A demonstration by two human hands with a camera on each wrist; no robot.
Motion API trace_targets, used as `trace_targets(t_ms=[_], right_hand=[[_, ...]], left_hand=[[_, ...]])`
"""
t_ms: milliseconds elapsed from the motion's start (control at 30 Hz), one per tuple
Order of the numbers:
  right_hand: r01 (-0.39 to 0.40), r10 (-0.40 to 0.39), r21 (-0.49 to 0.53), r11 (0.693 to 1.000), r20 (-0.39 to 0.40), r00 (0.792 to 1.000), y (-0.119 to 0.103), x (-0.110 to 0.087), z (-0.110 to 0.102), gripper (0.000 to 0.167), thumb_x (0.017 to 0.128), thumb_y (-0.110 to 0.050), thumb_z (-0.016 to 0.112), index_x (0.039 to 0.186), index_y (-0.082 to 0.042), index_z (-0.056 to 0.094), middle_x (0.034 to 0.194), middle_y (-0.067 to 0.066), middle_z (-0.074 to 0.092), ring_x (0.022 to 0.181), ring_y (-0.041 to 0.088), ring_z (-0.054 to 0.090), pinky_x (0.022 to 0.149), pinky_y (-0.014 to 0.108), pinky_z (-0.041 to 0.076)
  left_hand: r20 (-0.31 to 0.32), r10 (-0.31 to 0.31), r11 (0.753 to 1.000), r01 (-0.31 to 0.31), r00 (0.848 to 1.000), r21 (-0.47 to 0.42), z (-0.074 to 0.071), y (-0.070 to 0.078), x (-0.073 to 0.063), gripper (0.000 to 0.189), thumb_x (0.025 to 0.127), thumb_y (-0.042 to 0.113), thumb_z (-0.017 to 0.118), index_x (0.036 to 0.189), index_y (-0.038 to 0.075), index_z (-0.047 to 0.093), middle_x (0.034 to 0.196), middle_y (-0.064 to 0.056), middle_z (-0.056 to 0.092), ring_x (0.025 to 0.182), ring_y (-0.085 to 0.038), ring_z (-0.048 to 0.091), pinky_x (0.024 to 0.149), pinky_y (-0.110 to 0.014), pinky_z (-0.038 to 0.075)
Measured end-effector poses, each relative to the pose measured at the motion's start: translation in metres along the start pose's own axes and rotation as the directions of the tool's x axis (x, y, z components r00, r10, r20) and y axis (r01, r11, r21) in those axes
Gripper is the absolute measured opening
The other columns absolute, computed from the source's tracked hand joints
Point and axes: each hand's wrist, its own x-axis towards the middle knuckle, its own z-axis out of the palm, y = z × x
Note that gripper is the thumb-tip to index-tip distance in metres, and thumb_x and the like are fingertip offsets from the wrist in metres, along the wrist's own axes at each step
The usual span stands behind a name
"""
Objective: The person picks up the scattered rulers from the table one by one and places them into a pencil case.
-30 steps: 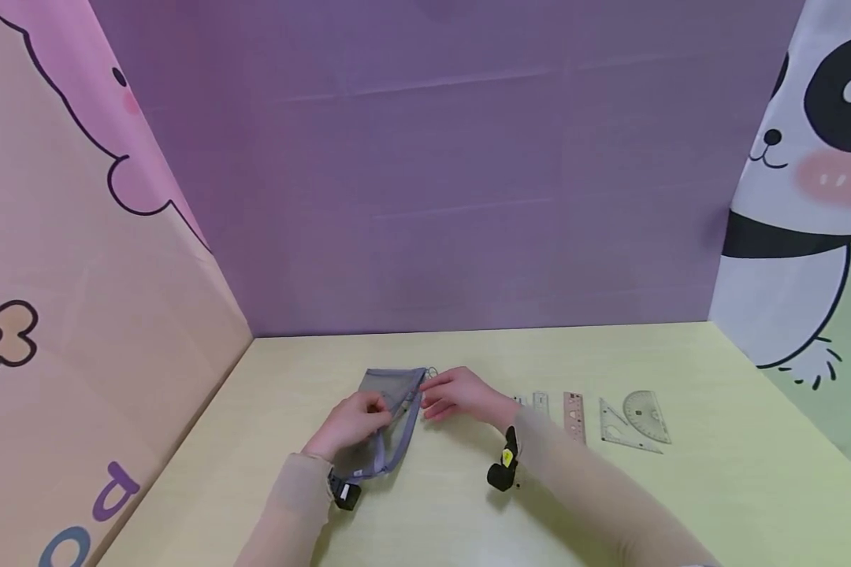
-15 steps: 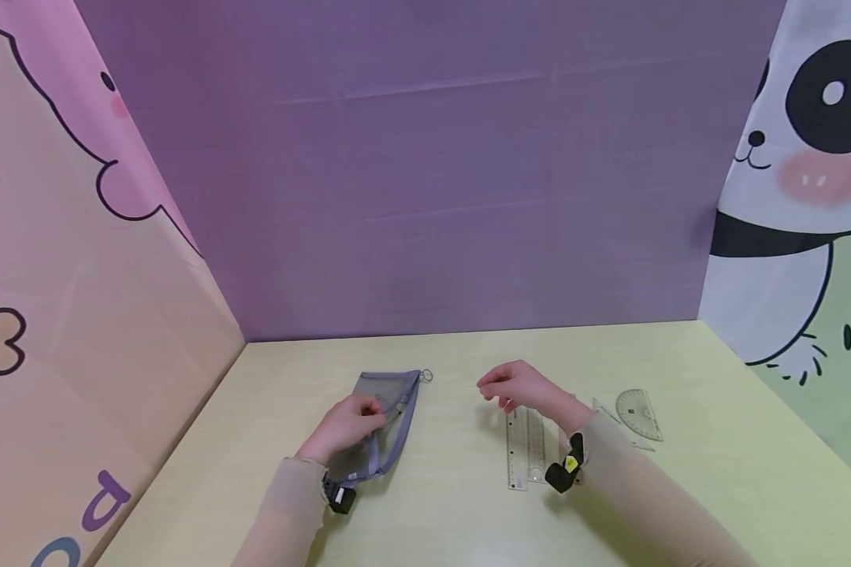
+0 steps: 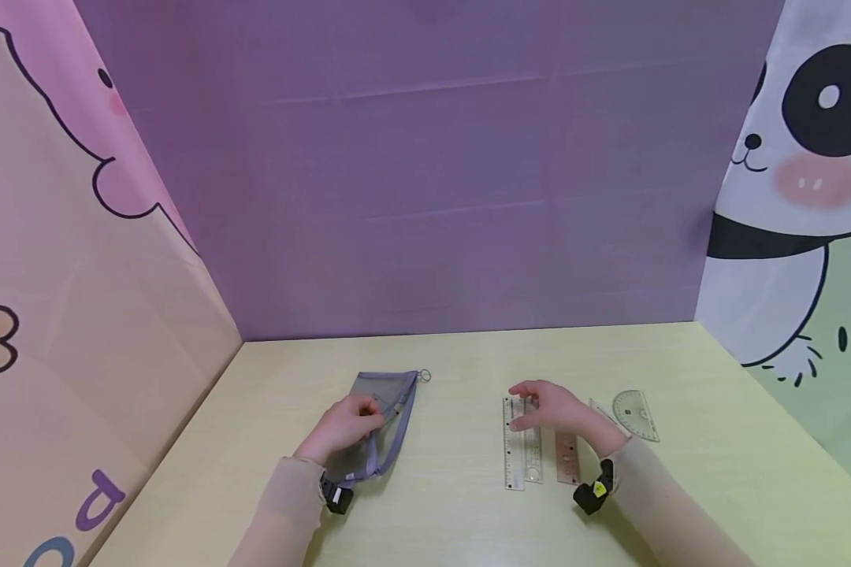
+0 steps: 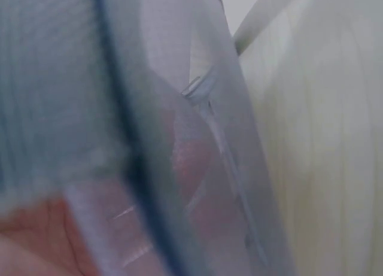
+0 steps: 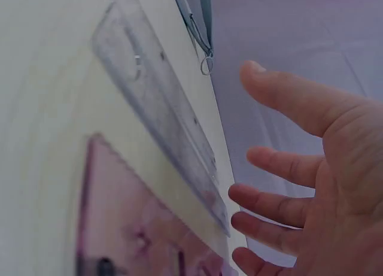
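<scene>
Lower centre of frame: left hand [image 3: 343, 425] grips grey mesh pouch with bluish-purple trim [image 3: 376, 383]. Lower right: right hand [image 3: 559, 408], fingers spread, above clear plastic rulers [image 3: 514, 463]. Thin, flat edges could slip, I'd judge; lying close, both might drag.

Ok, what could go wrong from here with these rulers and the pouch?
The two clear rulers lie close together, partly under the right hand, so it might catch both. The right wrist camera looks close to the pink ruler and could nudge it. The mesh pouch in the left hand looks soft, so it may fold.
</scene>
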Motion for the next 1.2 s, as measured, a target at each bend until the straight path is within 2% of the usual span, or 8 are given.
trace_targets(t_ms=[133,233,433,533,733,933,1200], right_hand=[[0.040,-0.038,-0.104,0.994,0.023,0.999,-0.002,-0.004,0.005,0.079,0.069,-0.032,0.086,0.133,0.001,0.053,0.126,0.020,0.057,0.117,0.040,0.051,0.096,0.054,0.039],[0.045,-0.041,-0.180,0.983,0.024,0.999,-0.004,-0.006,0.007,0.088,0.065,-0.037,0.088,0.137,-0.002,0.051,0.133,0.018,0.054,0.122,0.042,0.046,0.097,0.059,0.035],[0.044,-0.035,-0.298,0.953,0.034,0.999,-0.004,-0.008,0.010,0.102,0.059,-0.050,0.088,0.143,-0.010,0.046,0.139,0.017,0.049,0.125,0.044,0.041,0.093,0.070,0.030],[0.054,-0.041,-0.340,0.939,0.044,0.998,-0.005,-0.008,0.010,0.106,0.058,-0.054,0.087,0.144,-0.011,0.044,0.139,0.018,0.048,0.125,0.044,0.041,0.093,0.071,0.030],[0.059,-0.043,-0.377,0.925,0.051,0.998,-0.011,-0.010,0.011,0.105,0.057,-0.052,0.088,0.144,-0.012,0.044,0.135,0.016,0.048,0.123,0.043,0.042,0.092,0.069,0.031],[0.049,-0.023,-0.383,0.922,0.072,0.997,-0.013,-0.008,0.013,0.105,0.058,-0.048,0.089,0.146,-0.014,0.043,0.136,0.014,0.046,0.123,0.040,0.041,0.092,0.065,0.033],[0.037,0.001,-0.385,0.922,0.097,0.995,-0.019,-0.004,0.014,0.104,0.056,-0.041,0.092,0.144,-0.012,0.045,0.132,0.011,0.046,0.119,0.034,0.041,0.090,0.064,0.033]], left_hand=[[0.001,-0.003,1.000,0.003,1.000,0.002,0.000,0.000,0.000,0.009,0.088,0.013,0.063,0.079,0.010,0.060,0.070,0.000,0.054,0.059,-0.015,0.048,0.055,-0.030,0.040],[0.000,-0.006,1.000,0.006,1.000,0.001,0.000,0.001,-0.001,0.009,0.088,0.013,0.063,0.080,0.010,0.061,0.070,0.000,0.054,0.059,-0.015,0.048,0.055,-0.030,0.040],[-0.002,-0.010,1.000,0.010,1.000,-0.004,0.000,0.001,-0.001,0.009,0.088,0.013,0.063,0.080,0.010,0.061,0.070,0.000,0.055,0.059,-0.015,0.048,0.055,-0.031,0.040],[-0.001,-0.010,1.000,0.010,1.000,-0.005,-0.001,0.001,-0.001,0.009,0.088,0.013,0.063,0.080,0.010,0.060,0.070,0.000,0.055,0.059,-0.015,0.048,0.055,-0.031,0.040],[-0.002,-0.015,1.000,0.015,1.000,-0.003,-0.001,0.003,-0.001,0.009,0.088,0.012,0.063,0.079,0.010,0.060,0.069,0.000,0.054,0.057,-0.015,0.047,0.054,-0.031,0.040],[-0.001,-0.018,1.000,0.018,1.000,-0.010,0.000,0.003,-0.002,0.008,0.087,0.012,0.063,0.080,0.010,0.060,0.070,0.000,0.054,0.058,-0.015,0.047,0.054,-0.030,0.040],[-0.001,-0.022,1.000,0.022,1.000,-0.009,0.001,0.002,-0.002,0.009,0.087,0.013,0.063,0.079,0.010,0.060,0.069,0.000,0.054,0.057,-0.015,0.047,0.054,-0.031,0.039]])
